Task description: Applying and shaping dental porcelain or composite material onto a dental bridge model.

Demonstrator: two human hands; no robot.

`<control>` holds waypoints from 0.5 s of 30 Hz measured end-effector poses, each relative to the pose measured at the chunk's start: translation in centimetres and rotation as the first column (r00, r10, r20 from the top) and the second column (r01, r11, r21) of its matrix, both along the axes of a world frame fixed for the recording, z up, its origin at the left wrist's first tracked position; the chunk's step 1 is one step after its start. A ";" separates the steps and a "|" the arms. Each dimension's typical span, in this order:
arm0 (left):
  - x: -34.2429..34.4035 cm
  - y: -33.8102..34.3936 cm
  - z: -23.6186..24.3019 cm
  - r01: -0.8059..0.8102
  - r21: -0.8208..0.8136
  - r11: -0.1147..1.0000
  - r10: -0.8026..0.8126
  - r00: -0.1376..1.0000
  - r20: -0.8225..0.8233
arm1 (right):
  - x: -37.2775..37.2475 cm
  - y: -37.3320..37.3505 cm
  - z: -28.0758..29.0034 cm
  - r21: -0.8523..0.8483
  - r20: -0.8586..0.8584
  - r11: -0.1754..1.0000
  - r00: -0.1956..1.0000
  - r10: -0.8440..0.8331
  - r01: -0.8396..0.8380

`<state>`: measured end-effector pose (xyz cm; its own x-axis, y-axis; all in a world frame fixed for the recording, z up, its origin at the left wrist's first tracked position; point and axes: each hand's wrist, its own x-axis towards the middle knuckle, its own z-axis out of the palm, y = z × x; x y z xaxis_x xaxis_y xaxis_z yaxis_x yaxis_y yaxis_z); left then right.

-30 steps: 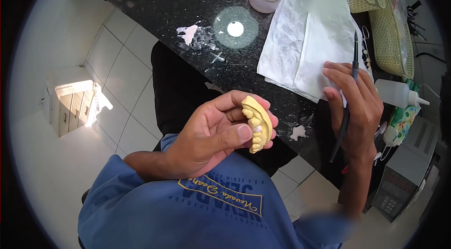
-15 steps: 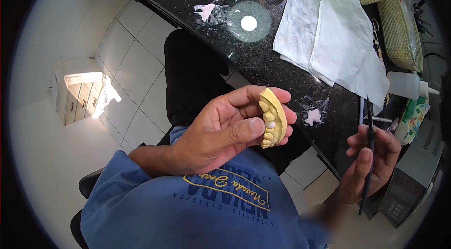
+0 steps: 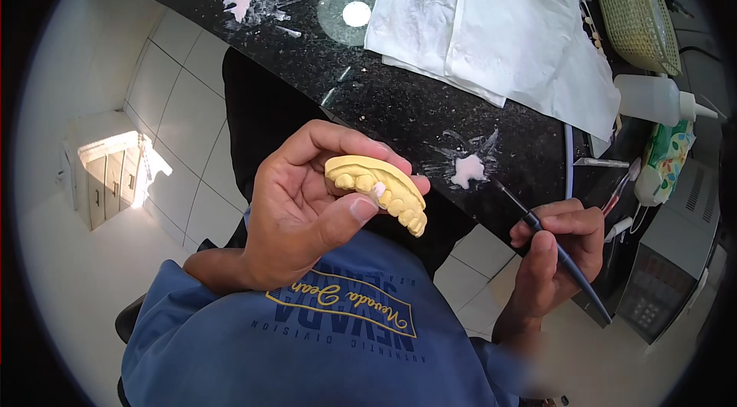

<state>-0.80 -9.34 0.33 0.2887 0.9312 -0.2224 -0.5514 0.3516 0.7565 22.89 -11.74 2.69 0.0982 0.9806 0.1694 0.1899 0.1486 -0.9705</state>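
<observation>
My left hand grips a yellow plaster dental model, its row of teeth facing me. One tooth near the middle carries a pinkish-white coating, close to my thumb tip. A thin dark brush is pinched in my right hand, its tip slanting up and left toward the worktop. That tip is right beside a pale pink paste patch on the black speckled counter; whether it touches the paste I cannot tell.
White cloths or paper sheets cover the counter's far middle. A second pink smear and a round glassy disc lie left of them. To the right are a woven basket, a squeeze bottle and a grey boxy appliance.
My left hand has shifted left and turned the dental model from upright to slanting sideways. My right hand has moved left, tipping the brush from near vertical toward the pink paste.
</observation>
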 end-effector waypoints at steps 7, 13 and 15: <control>1.1 1.1 -1.0 -0.127 0.468 0.874 0.258 0.939 -0.227 | 0.1 0.1 -0.2 0.072 0.131 0.993 0.988 0.083 -0.093; 1.4 1.6 -2.2 -0.065 0.634 0.771 0.309 0.908 -0.282 | 0.3 0.3 -0.1 0.060 0.145 0.987 0.979 0.141 -0.151; 1.5 1.6 -2.3 -0.058 0.645 0.762 0.317 0.902 -0.294 | 0.4 0.4 -0.1 0.057 0.164 0.984 0.974 0.155 -0.166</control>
<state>0.71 -7.78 -1.93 0.1114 0.9267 0.3590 -0.1937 -0.3341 0.9224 23.26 -11.36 2.57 -0.0930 0.9667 0.2384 0.3085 0.2556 -0.9163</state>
